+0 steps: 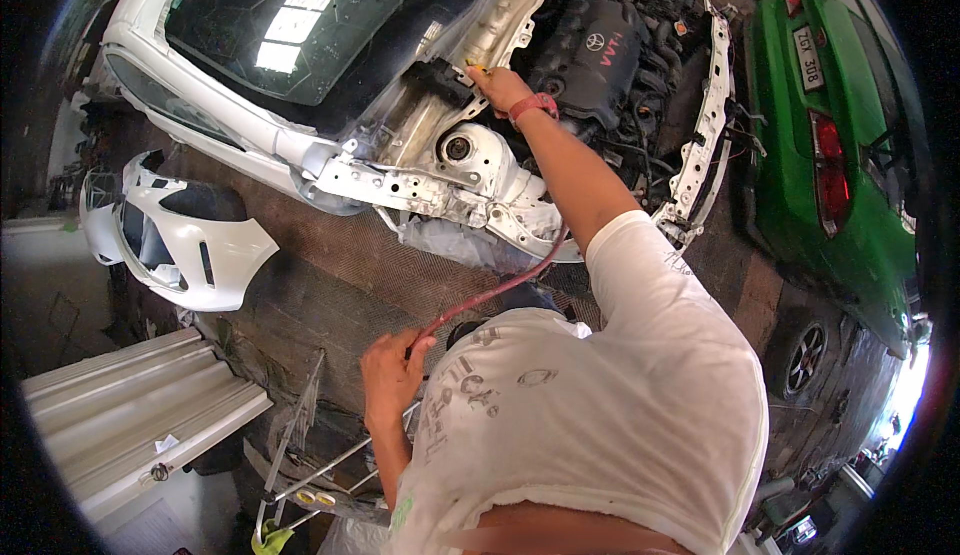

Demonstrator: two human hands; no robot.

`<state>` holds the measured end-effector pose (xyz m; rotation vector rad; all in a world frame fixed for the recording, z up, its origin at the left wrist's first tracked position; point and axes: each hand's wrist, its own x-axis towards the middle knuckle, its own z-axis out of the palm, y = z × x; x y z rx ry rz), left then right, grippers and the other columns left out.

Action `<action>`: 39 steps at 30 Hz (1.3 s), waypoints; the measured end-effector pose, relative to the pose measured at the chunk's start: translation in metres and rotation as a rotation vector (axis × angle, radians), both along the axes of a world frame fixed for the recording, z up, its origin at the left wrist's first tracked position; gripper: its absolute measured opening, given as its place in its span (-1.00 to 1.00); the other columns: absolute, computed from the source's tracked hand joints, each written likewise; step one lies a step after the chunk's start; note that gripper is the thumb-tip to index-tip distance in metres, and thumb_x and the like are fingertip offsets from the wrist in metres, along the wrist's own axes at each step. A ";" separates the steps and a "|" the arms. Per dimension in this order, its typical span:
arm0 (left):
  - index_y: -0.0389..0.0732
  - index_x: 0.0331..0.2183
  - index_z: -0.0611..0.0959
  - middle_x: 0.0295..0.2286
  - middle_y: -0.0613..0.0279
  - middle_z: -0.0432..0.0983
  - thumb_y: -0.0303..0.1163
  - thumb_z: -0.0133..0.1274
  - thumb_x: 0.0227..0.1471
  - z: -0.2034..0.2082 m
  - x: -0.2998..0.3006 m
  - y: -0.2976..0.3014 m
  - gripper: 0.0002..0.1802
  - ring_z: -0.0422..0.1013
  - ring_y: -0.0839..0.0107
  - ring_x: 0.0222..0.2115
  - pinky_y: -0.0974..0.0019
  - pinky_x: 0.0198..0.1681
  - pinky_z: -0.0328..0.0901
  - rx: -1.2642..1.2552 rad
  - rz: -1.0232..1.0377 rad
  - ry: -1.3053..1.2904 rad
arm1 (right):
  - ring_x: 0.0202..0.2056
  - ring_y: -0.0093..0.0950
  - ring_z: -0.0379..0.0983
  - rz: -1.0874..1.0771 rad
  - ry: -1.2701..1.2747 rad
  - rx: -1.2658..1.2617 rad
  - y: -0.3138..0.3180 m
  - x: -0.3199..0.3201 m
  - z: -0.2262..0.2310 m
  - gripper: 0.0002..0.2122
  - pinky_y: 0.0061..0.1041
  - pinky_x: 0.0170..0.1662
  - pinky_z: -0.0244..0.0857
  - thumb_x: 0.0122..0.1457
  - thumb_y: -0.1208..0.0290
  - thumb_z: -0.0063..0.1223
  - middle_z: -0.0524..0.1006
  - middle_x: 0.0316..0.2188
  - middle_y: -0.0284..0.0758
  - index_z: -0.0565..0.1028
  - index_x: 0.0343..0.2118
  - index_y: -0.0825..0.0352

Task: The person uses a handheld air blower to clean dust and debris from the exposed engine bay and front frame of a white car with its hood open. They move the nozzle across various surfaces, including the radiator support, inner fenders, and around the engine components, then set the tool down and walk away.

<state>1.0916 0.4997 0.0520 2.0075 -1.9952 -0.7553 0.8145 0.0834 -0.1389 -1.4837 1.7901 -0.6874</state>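
The person's left hand (393,367) is curled tight around a red hose (482,299) running toward the white car (345,177), while the right hand (502,89) is up at the cowl (418,125) by some small yellow thing (473,64), can't really tell if it's clamped on.

The red hose (490,295) looks smooth and rubbery with a faint sheen, while the white metal front frame (400,183) has a painted finish, dull and smudged in places, beside the glossy, reflective glass windshield (370,35) and the smooth, dark plastic engine cover (590,70). The white bumper (220,265) looks like smooth, satin plastic, and the green car (775,85) wears glossy paint around a shiny red plastic tail lamp (829,170). The shirt (600,395) is soft, matt, stained cloth, above rough-textured floor matting (320,285).
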 end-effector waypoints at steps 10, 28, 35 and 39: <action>-0.19 -0.26 0.77 -0.57 0.03 0.55 -0.04 0.25 0.23 -0.001 -0.025 -0.003 -0.62 0.48 -0.05 -0.48 -0.02 -0.37 0.35 0.020 0.013 0.026 | -0.04 0.11 0.62 -0.355 0.215 -0.155 -0.070 -0.039 0.055 -0.24 0.05 0.03 0.49 0.29 -0.41 -0.07 0.68 -0.14 0.11 0.68 -0.11 0.39; -0.21 -0.11 0.78 -0.45 0.03 0.65 -0.12 0.28 0.22 0.004 -0.046 -0.014 -0.63 0.48 0.01 -0.49 0.03 -0.37 0.38 -0.004 0.028 0.177 | -0.34 -0.11 0.72 -0.614 -0.084 -0.475 -0.210 -0.167 0.112 -0.15 -0.07 -0.19 0.51 0.34 -0.40 -0.23 0.67 -0.44 0.14 0.69 -0.16 0.52; -0.19 -0.02 0.76 -0.41 0.05 0.67 -0.15 0.27 0.23 0.003 -0.052 -0.024 -0.61 0.47 0.03 -0.50 0.06 -0.35 0.39 -0.060 -0.028 0.224 | -0.61 -0.16 0.60 -0.717 -0.435 -0.479 -0.166 -0.155 0.166 -0.23 -0.18 -0.48 0.41 0.37 -0.31 -0.13 0.60 -0.62 -0.03 0.66 -0.40 0.52; -0.21 -0.07 0.77 -0.43 0.05 0.66 -0.18 0.26 0.23 0.006 -0.052 -0.025 -0.65 0.46 0.04 -0.51 0.06 -0.36 0.39 -0.058 -0.057 0.206 | -0.55 -0.17 0.66 -0.570 -0.447 -0.418 -0.168 -0.169 0.144 -0.21 -0.18 -0.38 0.51 0.35 -0.33 -0.11 0.64 -0.56 -0.01 0.66 -0.32 0.56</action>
